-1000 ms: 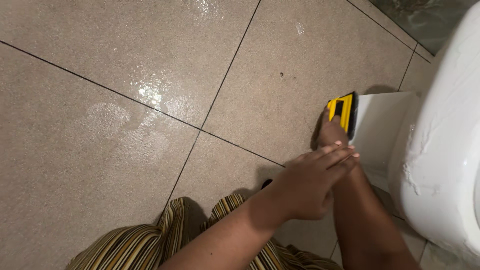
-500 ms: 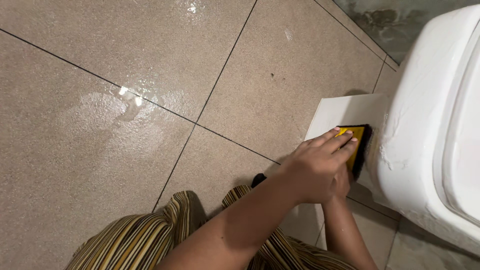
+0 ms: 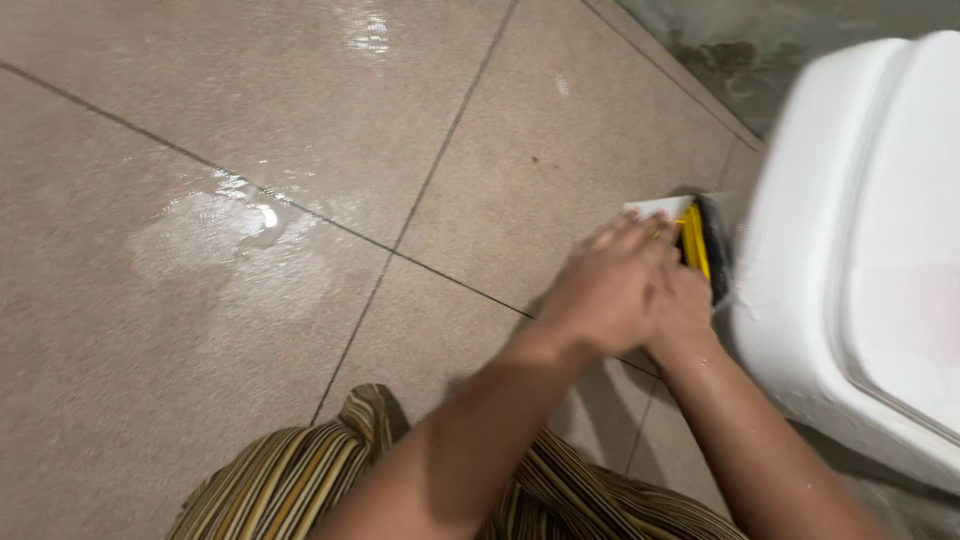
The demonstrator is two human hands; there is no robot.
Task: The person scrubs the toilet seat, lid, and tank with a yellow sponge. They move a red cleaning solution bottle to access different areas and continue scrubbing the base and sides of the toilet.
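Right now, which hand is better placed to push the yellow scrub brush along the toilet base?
Right. The right hand already grips the yellow scrub brush against the toilet base; the left hand only lies over it.

Yellow brush (image 3: 697, 245) mostly hidden beneath blurred fingers (image 3: 625, 250)

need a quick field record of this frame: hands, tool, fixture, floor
left hand: laid over the right hand, fingers stretched toward the brush
right hand: mostly covered by the left, pressing on the brush
scrub brush: yellow body, black bristle edge, against the foot of the toilet
toilet: white, at the right edge, blurred
white base: only a corner shows past the hands
floor: beige tiles, dark grout lines, wet sheen
striped garment: bottom edge
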